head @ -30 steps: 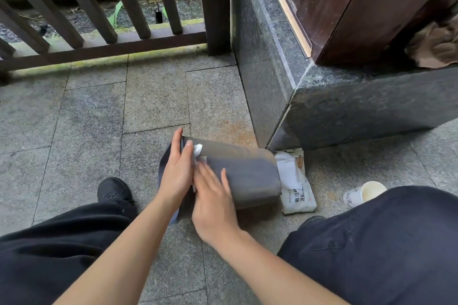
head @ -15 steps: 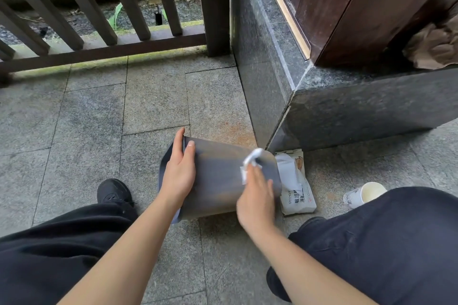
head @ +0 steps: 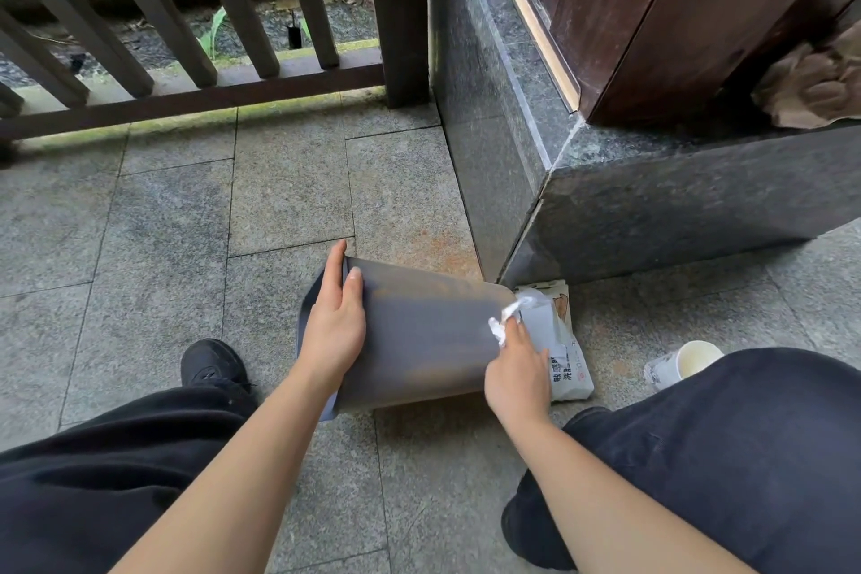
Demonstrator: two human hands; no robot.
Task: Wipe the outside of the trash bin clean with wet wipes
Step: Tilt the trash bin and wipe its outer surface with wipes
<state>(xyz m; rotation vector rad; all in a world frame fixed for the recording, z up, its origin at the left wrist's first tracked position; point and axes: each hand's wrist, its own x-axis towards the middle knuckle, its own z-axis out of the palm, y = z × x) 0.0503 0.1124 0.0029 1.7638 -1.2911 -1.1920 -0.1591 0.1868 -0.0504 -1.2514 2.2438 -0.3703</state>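
while the left hand (head: 336,331) grips the tipped bin (head: 421,340), the right hand (head: 517,371) pinches a wipe (head: 502,319).

You look down at a floor (head: 289,200) of grey stone tiles in soft daylight. At the far side stands a dark wooden railing (head: 195,93), with gravel and plants behind it. On your right is a dark polished stone ledge (head: 675,182), and a brown wooden door (head: 675,5) rises above it.
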